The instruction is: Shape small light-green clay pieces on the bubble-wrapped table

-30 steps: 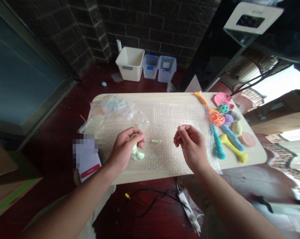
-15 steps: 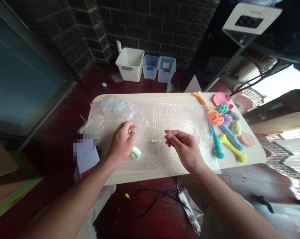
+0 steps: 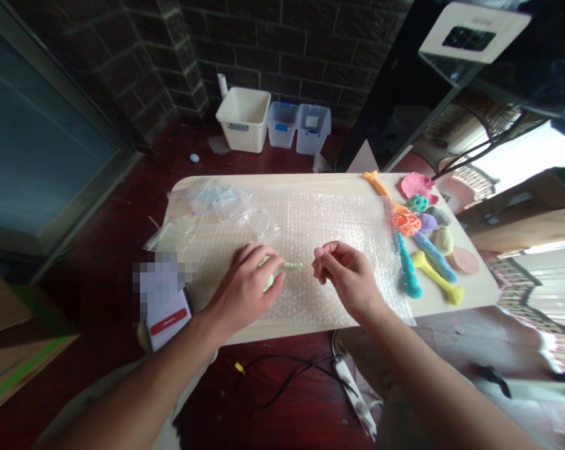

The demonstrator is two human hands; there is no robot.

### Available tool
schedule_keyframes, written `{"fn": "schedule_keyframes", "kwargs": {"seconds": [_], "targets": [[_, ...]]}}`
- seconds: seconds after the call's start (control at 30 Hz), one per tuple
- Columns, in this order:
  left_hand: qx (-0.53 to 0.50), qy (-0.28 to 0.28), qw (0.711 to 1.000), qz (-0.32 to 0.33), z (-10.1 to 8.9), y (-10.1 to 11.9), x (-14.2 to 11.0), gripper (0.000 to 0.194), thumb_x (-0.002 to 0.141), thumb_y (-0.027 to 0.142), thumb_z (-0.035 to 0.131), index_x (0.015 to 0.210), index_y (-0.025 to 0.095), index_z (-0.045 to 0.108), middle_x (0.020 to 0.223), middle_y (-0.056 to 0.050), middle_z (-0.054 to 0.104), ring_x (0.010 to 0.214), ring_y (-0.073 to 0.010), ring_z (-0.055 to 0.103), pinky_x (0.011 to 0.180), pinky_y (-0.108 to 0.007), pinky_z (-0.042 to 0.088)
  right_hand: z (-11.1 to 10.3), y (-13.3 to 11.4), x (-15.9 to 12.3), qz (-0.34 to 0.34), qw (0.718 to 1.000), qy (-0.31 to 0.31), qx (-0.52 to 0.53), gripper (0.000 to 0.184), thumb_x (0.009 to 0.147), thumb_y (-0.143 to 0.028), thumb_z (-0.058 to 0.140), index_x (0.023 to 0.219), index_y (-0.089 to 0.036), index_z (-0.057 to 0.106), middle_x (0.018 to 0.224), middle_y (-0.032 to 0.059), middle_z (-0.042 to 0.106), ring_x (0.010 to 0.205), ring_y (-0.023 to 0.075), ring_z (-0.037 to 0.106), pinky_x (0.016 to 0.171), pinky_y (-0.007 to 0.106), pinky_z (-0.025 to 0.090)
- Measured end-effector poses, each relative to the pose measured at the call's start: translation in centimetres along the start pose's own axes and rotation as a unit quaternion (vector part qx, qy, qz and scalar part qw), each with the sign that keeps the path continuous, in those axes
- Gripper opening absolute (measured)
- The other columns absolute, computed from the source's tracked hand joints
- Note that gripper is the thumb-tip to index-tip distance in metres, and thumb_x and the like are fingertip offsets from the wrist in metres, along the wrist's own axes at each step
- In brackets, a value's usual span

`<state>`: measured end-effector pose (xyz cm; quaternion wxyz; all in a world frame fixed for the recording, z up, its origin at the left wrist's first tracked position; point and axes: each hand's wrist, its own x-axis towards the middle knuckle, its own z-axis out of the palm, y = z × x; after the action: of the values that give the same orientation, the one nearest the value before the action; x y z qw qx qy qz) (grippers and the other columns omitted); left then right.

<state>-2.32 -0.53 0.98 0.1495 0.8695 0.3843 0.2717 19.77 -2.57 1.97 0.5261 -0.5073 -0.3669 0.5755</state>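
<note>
My left hand (image 3: pixel 247 281) is over the bubble wrap (image 3: pixel 329 219), its fingers curved around a lump of pale green modelling clay (image 3: pixel 268 283) that shows between thumb and fingers. One fingertip reaches the left end of a short row of pale green clay balls (image 3: pixel 294 264) lying on the wrap; whether it touches them is unclear. To the right of the row, my right hand (image 3: pixel 343 269) is raised with thumb and forefinger pinched together and the other fingers curled. Anything inside that pinch is too small or hidden to make out.
Coloured clay shapes, among them a yellow bone shape (image 3: pixel 437 279), a teal strand (image 3: pixel 408 269) and an orange piece (image 3: pixel 405 220), lie at the table's right. Plastic bags (image 3: pixel 224 200) lie at the back left, a box (image 3: pixel 170 319) at the left edge. Bins (image 3: pixel 245 122) stand beyond.
My left hand has moved right, with the pale green clay shifting along, toward the row of balls. My right hand has drawn slightly right, still pinched.
</note>
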Motion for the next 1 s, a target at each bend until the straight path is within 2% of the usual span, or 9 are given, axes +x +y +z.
{"fn": "schedule_keyframes", "kwargs": {"seconds": [0.13, 0.27, 0.4, 0.5, 0.6, 0.73, 0.83, 0.93, 1.0], "targets": [[0.01, -0.027, 0.999, -0.017, 0.8, -1.2, -0.4, 0.016, 0.095, 0.026, 0.067, 0.109, 0.019, 0.071, 0.114, -0.011, 0.068, 0.11, -0.0301, 0.059, 0.099, -0.047, 0.048, 0.0, 0.1, 0.1, 0.007, 1.0, 0.005, -0.029, 0.033, 0.081, -0.046, 0.086, 0.08, -0.018, 0.071, 0.07, 0.0026, 0.071, 0.056, 0.0127, 0.06, 0.05, 0.027, 0.045], [0.012, -0.058, 0.998, -0.019, 0.6, -2.3, -0.3, 0.004, 0.088, 0.022, 0.071, 0.09, 0.02, 0.067, 0.093, -0.006, 0.068, 0.097, -0.0271, 0.061, 0.091, -0.044, 0.047, -0.3, 0.4, 0.2, 0.002, 0.999, 0.024, -0.021, 0.031, 0.084, -0.046, 0.083, 0.091, -0.017, 0.075, 0.083, 0.0068, 0.077, 0.067, 0.016, 0.068, 0.061, 0.031, 0.054], [-0.004, -0.059, 0.998, -0.003, -0.7, -2.3, 0.2, 0.012, 0.08, 0.009, 0.063, 0.078, 0.021, 0.059, 0.082, -0.002, 0.062, 0.087, -0.0235, 0.059, 0.086, -0.04, 0.045, -0.6, 0.8, 0.4, -0.009, 0.999, 0.032, 0.001, 0.031, 0.085, -0.044, 0.083, 0.099, -0.018, 0.077, 0.091, 0.0072, 0.078, 0.075, 0.0169, 0.071, 0.072, 0.034, 0.058], [-0.026, -0.055, 0.998, 0.008, -1.5, -2.1, 0.3, 0.023, 0.072, 0.0, 0.055, 0.082, 0.02, 0.061, 0.085, -0.003, 0.063, 0.087, -0.0231, 0.06, 0.084, -0.038, 0.045, -0.9, 0.7, 0.3, -0.018, 0.999, 0.036, -0.011, 0.032, 0.084, -0.043, 0.085, 0.103, -0.018, 0.078, 0.092, 0.0072, 0.079, 0.076, 0.0172, 0.072, 0.075, 0.036, 0.059], [-0.03, -0.055, 0.998, 0.02, -1.6, -2.0, 0.2, 0.034, 0.068, -0.003, 0.05, 0.089, 0.02, 0.065, 0.089, -0.004, 0.067, 0.091, -0.0244, 0.061, 0.088, -0.04, 0.045, -1.0, 0.4, 0.1, -0.021, 0.999, 0.023, -0.034, 0.028, 0.082, -0.041, 0.087, 0.098, -0.018, 0.08, 0.086, 0.0068, 0.079, 0.074, 0.0181, 0.072, 0.071, 0.035, 0.059], [-0.036, -0.06, 0.997, 0.044, -0.9, -1.9, -0.1, 0.034, 0.076, -0.003, 0.047, 0.089, 0.02, 0.067, 0.089, -0.005, 0.069, 0.091, -0.0242, 0.062, 0.092, -0.042, 0.045, -0.9, -0.1, -0.3, -0.023, 0.998, -0.005, -0.059, 0.023, 0.082, -0.04, 0.088, 0.084, -0.018, 0.079, 0.07, 0.0046, 0.076, 0.059, 0.0151, 0.066, 0.057, 0.03, 0.054], [-0.03, -0.049, 0.998, 0.034, 0.1, -1.9, -0.1, 0.03, 0.082, -0.001, 0.047, 0.088, 0.02, 0.068, 0.087, -0.005, 0.069, 0.09, -0.0235, 0.062, 0.091, -0.041, 0.045, -0.6, -0.3, -0.4, -0.027, 0.997, 0.005, -0.073, 0.029, 0.081, -0.043, 0.088, 0.074, -0.019, 0.075, 0.063, 0.0039, 0.073, 0.052, 0.0137, 0.062, 0.048, 0.027, 0.048], [0.01, -0.047, 0.998, 0.038, 0.8, -1.7, 0.3, 0.023, 0.088, 0.005, 0.051, 0.086, 0.02, 0.069, 0.086, -0.005, 0.068, 0.089, -0.0236, 0.061, 0.091, -0.042, 0.045, -0.2, -0.4, -0.5, -0.028, 0.994, 0.009, -0.102, 0.037, 0.083, -0.049, 0.085, 0.068, -0.018, 0.073, 0.061, 0.0052, 0.072, 0.049, 0.0144, 0.062, 0.045, 0.027, 0.047], [0.046, -0.042, 0.997, 0.047, 0.7, -1.4, 0.5, 0.02, 0.092, 0.009, 0.054, 0.086, 0.02, 0.07, 0.086, -0.005, 0.068, 0.091, -0.0241, 0.061, 0.097, -0.045, 0.044, 0.0, -0.4, -0.6, -0.028, 0.993, 0.01, -0.113, 0.038, 0.083, -0.051, 0.084, 0.067, -0.018, 0.074, 0.062, 0.0059, 0.073, 0.05, 0.0151, 0.063, 0.045, 0.028, 0.048]]}}
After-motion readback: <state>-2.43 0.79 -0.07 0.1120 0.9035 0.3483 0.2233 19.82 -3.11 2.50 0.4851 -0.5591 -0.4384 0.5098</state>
